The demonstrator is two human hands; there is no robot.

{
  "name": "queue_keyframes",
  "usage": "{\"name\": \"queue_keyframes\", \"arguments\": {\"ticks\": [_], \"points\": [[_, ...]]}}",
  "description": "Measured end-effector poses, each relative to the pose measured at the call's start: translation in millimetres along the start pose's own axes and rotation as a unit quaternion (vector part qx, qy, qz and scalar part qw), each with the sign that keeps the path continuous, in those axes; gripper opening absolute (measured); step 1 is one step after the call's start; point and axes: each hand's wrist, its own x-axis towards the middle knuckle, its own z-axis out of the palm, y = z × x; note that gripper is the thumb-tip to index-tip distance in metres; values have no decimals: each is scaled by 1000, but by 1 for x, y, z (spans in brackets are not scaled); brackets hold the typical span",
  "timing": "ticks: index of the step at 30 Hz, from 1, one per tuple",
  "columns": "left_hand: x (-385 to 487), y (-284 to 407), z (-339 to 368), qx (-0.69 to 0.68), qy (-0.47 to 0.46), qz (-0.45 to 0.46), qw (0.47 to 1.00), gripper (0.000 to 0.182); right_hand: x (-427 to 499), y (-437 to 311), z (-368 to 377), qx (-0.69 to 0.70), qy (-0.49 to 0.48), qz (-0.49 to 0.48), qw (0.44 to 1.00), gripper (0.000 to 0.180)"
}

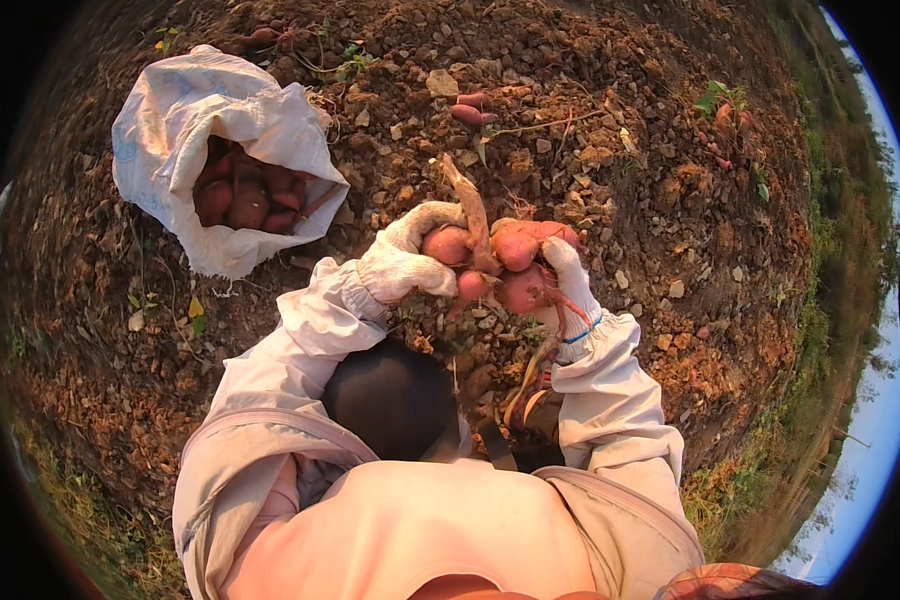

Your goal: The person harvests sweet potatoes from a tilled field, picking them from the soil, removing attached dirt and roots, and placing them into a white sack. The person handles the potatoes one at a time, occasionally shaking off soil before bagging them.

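Both my hands wear cream knit gloves and hold one cluster of reddish sweet potatoes (515,250) above the soil. A thick brown stem (465,202) sticks up from the cluster's middle. My left hand (412,255) grips its left side, fingers around a round sweet potato (447,245). On the right, my right hand (570,274) has its thumb over the tubers, and its other fingers are mostly hidden behind them. Thin roots hang by the right wrist. To the left, a white woven sack (195,97) lies with its mouth open, showing several sweet potatoes (247,204) inside.
Loose sweet potatoes (471,114) lie on the stony brown soil (390,150) ahead. Another cluster with green leaves (727,120) is at the far right. A large stone (442,84) sits near the loose tubers. My dark-clad knee (390,397) and a shoe (532,382) are below my hands.
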Motion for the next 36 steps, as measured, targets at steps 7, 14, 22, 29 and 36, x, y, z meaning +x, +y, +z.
{"name": "queue_keyframes", "arguments": {"ticks": [7, 14, 22, 29, 36], "points": [[2, 14, -1, 106, -64, -38, 992, 69, -10, 14, -10, 137, 25, 112, 984, 41], [10, 19, -8, 258, -99, -2, 961, 66, -13, 14, 7, 75, 35, 66, 994, 47], [36, 8, -24, -98, -145, -197, 965, 83, -13, -14, 22, -238, 89, -129, 959, 54], [29, -16, -12, 47, -20, -2, 999, 79, -12, -2, 14, -575, 180, -154, 783, 69], [18, -10, -2, 578, -21, 430, 694, 36, -6, 28, -19, -139, 140, -10, 980, 53]]}}
